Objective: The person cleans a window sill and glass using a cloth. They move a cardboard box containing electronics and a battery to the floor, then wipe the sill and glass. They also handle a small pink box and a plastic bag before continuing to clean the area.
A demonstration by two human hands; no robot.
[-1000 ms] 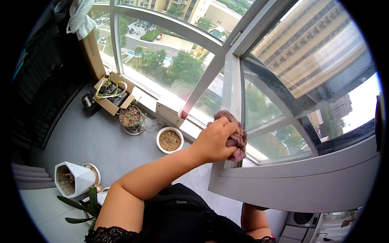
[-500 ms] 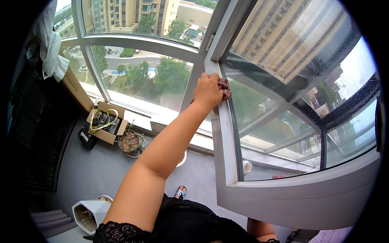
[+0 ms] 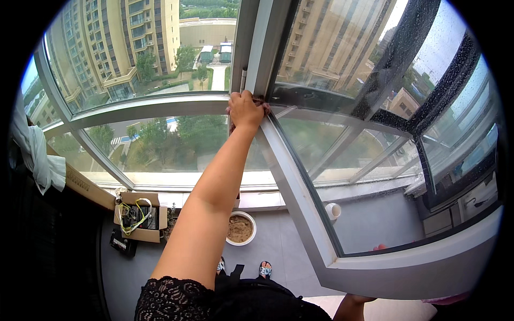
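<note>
A bunched brown cloth [image 3: 232, 127] is gripped in my left hand [image 3: 246, 111], pressed at the hinge side where the grey window frame [image 3: 259, 45] meets the opened sash [image 3: 297, 206]. The closed fingers hide most of the cloth. At the lower right, my right forearm [image 3: 350, 309] reaches under the sash's bottom rail, which covers most of that hand. Pinkish fingertips [image 3: 379, 247] show through the glass just above the rail, so the hand appears curled around it.
On the floor at left, a cardboard box [image 3: 160, 218] of cables stands by a black case [image 3: 122, 243]. A white pot of soil [image 3: 254, 229] sits below the sill [image 3: 257, 201]. White fabric [image 3: 40, 155] hangs at far left. The sash spans the right side.
My left hand, with the cloth, is now higher on the frame, near the hinge. The view has shifted, showing more of the floor and both feet. My right hand stays at the sash's bottom.
</note>
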